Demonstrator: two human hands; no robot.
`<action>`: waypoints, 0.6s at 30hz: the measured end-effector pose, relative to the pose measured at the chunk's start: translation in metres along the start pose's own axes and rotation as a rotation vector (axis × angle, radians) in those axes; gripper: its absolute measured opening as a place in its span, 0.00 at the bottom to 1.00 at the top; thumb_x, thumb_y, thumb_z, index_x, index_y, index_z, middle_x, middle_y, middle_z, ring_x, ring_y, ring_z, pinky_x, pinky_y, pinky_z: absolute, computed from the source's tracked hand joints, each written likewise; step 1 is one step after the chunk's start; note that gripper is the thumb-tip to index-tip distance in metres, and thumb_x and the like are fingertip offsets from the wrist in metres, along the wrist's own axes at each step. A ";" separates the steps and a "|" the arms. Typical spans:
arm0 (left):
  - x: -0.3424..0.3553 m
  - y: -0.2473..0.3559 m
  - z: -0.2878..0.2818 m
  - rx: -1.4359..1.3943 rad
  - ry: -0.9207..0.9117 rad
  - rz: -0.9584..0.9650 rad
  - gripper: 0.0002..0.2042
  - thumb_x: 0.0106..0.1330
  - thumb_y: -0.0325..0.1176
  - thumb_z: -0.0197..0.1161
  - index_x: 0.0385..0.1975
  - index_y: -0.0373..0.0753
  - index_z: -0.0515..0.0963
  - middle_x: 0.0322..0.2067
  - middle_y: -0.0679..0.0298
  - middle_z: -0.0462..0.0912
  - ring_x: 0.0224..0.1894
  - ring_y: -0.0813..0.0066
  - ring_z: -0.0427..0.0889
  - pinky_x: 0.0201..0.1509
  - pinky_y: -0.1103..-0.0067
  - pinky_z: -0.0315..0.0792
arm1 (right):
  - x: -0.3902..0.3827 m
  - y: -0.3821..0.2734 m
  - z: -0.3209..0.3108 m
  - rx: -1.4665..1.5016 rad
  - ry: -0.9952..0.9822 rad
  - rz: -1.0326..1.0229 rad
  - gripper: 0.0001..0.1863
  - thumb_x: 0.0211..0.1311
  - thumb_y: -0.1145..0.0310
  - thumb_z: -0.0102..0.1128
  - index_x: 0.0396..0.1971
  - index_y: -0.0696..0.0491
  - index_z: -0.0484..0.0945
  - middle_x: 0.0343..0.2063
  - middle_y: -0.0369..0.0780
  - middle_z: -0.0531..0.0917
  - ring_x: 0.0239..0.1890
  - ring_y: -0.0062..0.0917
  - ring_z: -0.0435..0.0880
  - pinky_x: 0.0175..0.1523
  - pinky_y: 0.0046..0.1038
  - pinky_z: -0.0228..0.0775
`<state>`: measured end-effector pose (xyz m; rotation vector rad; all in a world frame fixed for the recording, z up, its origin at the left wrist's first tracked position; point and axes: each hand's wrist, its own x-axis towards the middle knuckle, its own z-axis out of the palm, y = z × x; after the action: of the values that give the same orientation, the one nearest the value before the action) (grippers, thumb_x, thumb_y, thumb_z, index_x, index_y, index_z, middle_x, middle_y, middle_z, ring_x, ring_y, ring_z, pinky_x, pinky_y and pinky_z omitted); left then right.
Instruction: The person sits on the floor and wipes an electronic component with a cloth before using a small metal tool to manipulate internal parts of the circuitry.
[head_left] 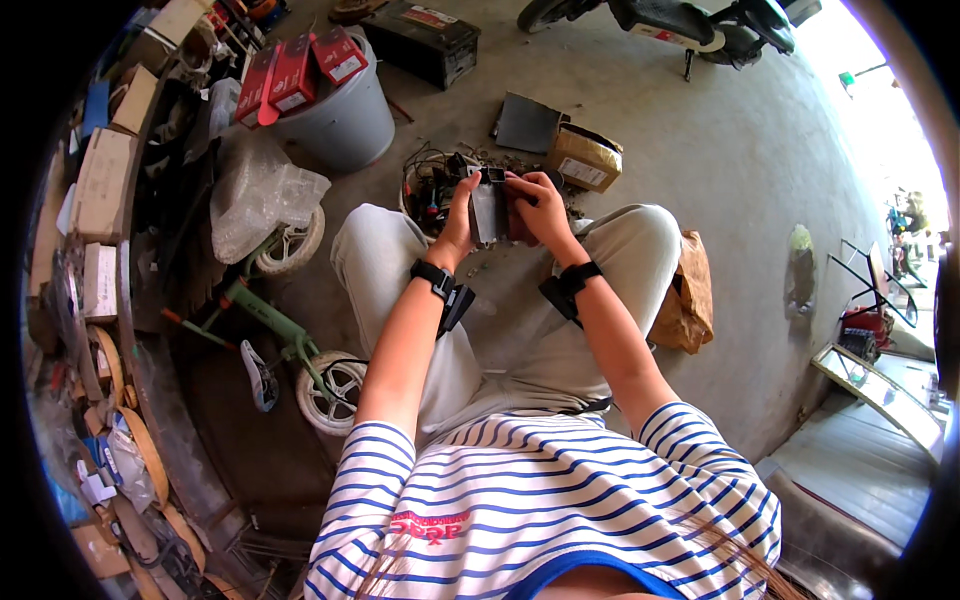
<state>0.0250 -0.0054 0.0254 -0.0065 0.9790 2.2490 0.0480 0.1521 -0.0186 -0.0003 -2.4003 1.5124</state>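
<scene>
Between my knees I hold a grey box-shaped part with a dark upper end. My left hand is closed along its left side, the thumb near the top. On the other side my right hand has its fingers bent in at the upper right edge, pinched on something too small to name. A dark reddish piece hangs just under those fingers; whether it is joined to the grey part I cannot tell. Beyond my hands lies a heap of wires and small parts, partly hidden by them.
An open cardboard box and a dark flat panel lie past the heap. Red boxes top a grey bucket. A green child's bike stands left, a brown paper bag right of my knee, a motorbike far off.
</scene>
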 end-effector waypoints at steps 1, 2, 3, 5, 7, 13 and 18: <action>0.000 0.000 0.002 -0.003 0.000 0.007 0.23 0.58 0.55 0.52 0.41 0.41 0.73 0.34 0.64 0.78 0.34 0.72 0.78 0.40 0.76 0.72 | -0.001 0.002 -0.001 0.009 -0.025 -0.018 0.21 0.42 0.81 0.54 0.39 0.50 0.80 0.36 0.40 0.74 0.41 0.32 0.75 0.46 0.25 0.67; 0.003 -0.004 -0.009 -0.005 0.006 0.016 0.23 0.58 0.55 0.52 0.41 0.41 0.73 0.34 0.64 0.78 0.34 0.72 0.78 0.40 0.76 0.72 | -0.001 -0.001 0.002 0.025 -0.057 -0.043 0.21 0.41 0.81 0.54 0.40 0.50 0.80 0.36 0.40 0.73 0.41 0.31 0.75 0.47 0.25 0.67; 0.011 -0.012 -0.029 0.029 0.099 0.064 0.23 0.59 0.55 0.51 0.40 0.40 0.73 0.34 0.64 0.79 0.34 0.72 0.78 0.41 0.77 0.72 | 0.000 -0.006 0.006 0.031 -0.069 -0.052 0.21 0.41 0.81 0.54 0.40 0.50 0.80 0.36 0.40 0.73 0.41 0.31 0.75 0.47 0.25 0.67; 0.017 -0.015 -0.035 0.056 0.184 0.103 0.24 0.60 0.55 0.49 0.40 0.39 0.74 0.33 0.64 0.79 0.35 0.72 0.79 0.42 0.78 0.71 | -0.003 -0.008 0.004 -0.003 -0.182 -0.039 0.22 0.42 0.84 0.52 0.41 0.52 0.80 0.37 0.38 0.72 0.42 0.27 0.73 0.48 0.22 0.66; 0.017 -0.011 -0.026 -0.030 0.205 0.104 0.24 0.60 0.56 0.48 0.37 0.38 0.75 0.31 0.64 0.79 0.34 0.71 0.78 0.41 0.78 0.71 | -0.007 -0.007 0.004 0.014 -0.219 -0.029 0.23 0.42 0.84 0.52 0.42 0.52 0.80 0.37 0.37 0.72 0.43 0.26 0.73 0.48 0.21 0.65; 0.021 -0.006 -0.038 -0.035 0.349 0.098 0.31 0.54 0.63 0.50 0.32 0.34 0.74 0.25 0.60 0.77 0.25 0.69 0.76 0.33 0.77 0.72 | -0.008 -0.026 0.007 0.404 -0.423 0.102 0.20 0.45 0.85 0.51 0.41 0.54 0.80 0.36 0.35 0.72 0.41 0.20 0.72 0.45 0.20 0.66; 0.023 -0.007 -0.039 0.000 0.493 0.179 0.29 0.53 0.62 0.52 0.33 0.36 0.70 0.25 0.60 0.75 0.24 0.69 0.75 0.30 0.77 0.71 | -0.008 -0.033 0.006 0.470 -0.473 0.089 0.18 0.46 0.85 0.51 0.39 0.55 0.80 0.36 0.35 0.72 0.41 0.18 0.71 0.44 0.18 0.65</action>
<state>0.0015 -0.0136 -0.0127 -0.5135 1.2736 2.4672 0.0593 0.1311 0.0062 0.3971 -2.3188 2.2989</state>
